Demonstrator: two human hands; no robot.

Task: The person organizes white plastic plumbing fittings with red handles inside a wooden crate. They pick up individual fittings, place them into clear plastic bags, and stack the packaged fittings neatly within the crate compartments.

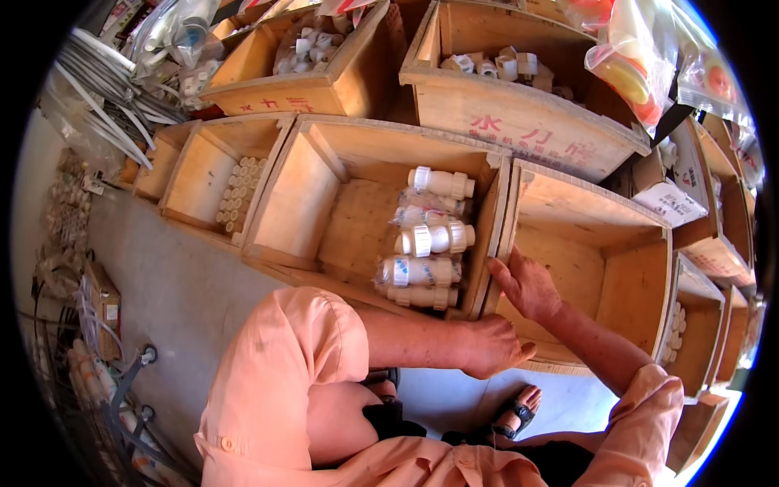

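Note:
A wooden box [560, 231] with a bare plywood bottom sits at the right of the middle row. My right hand [527, 286] grips its left side wall, with the thumb over the rim and the other fingers partly hidden. At that box's near left corner, my left hand [492, 346] is closed around the front edge, its fingers curled. Directly to the left stands another wooden box [280, 191], touching or nearly touching the first. Several white plastic pipe fittings [434, 238], some in clear bags, lie stacked along its right side.
Farther left, a smaller wooden box [197, 174] holds rows of small white fittings [241, 191]. Behind, raised boxes [527, 122] hold more fittings, with clear bags [629, 69] hanging at the far right. Grey pipes [101, 81] fill the far left. Hoses [130, 390] lie on the floor.

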